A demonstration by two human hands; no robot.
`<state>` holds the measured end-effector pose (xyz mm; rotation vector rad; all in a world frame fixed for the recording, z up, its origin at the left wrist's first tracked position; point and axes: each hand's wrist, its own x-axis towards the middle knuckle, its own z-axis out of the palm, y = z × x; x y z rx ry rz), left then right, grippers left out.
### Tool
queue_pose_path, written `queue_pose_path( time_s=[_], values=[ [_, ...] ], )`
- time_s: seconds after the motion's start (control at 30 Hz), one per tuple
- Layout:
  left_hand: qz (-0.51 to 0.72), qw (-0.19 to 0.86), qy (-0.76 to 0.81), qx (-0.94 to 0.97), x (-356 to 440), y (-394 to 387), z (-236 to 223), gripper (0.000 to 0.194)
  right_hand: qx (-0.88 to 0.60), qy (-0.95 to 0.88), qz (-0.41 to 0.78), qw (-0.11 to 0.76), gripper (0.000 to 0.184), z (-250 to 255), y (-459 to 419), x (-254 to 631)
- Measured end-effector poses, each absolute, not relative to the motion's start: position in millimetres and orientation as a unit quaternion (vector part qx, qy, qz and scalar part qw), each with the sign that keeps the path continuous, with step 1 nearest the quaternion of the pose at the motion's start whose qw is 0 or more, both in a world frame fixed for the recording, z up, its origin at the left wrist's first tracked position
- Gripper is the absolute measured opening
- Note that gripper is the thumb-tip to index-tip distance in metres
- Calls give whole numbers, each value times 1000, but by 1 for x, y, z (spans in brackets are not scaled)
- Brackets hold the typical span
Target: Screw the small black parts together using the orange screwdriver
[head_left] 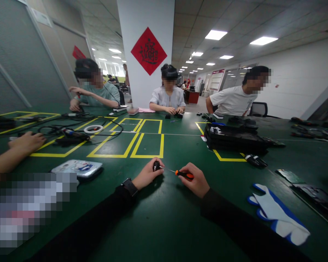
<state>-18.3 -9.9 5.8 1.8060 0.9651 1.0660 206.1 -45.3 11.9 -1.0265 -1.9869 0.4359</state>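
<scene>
My left hand point(149, 175) is closed around a small dark part point(156, 166), with a watch on that wrist. What kind of part it is, I cannot make out. In my right hand point(196, 180) is a screwdriver point(184, 175) with an orange and black handle, gripped by the handle. Its thin metal shaft points left, and the tip meets or nearly meets the dark part. Both hands are just above the green table point(166, 225), in front of the yellow tape outlines.
A blue and white glove point(280, 214) lies at right, near black trays point(232, 136). A phone-like device point(78, 168) is at left. Another person's hand point(27, 142) rests beyond it, near cables and a white ring point(93, 129). Several people sit around the table.
</scene>
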Motion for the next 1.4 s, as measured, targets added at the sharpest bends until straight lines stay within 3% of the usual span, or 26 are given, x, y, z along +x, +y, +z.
queue_pose_path(
  time_s=[0.13,0.27,0.47,0.63,0.93,1.4],
  values=[
    [415,405,386,717,-19,-9,6,14,-391,-791,189,430,12,10,-44,206],
    [398,393,381,736,-20,-8,5,15,-438,-795,217,359,27,10,-44,207],
    [398,393,374,740,-18,-11,6,21,-443,-817,201,309,30,12,-44,208],
    [409,409,374,725,-17,-12,5,24,-430,-815,191,338,14,8,-40,209],
    [397,393,397,728,-16,-14,10,20,-414,-803,235,358,18,1,-36,208],
    [411,384,405,721,-15,-13,9,18,-425,-823,156,342,7,3,-37,208]
  ],
)
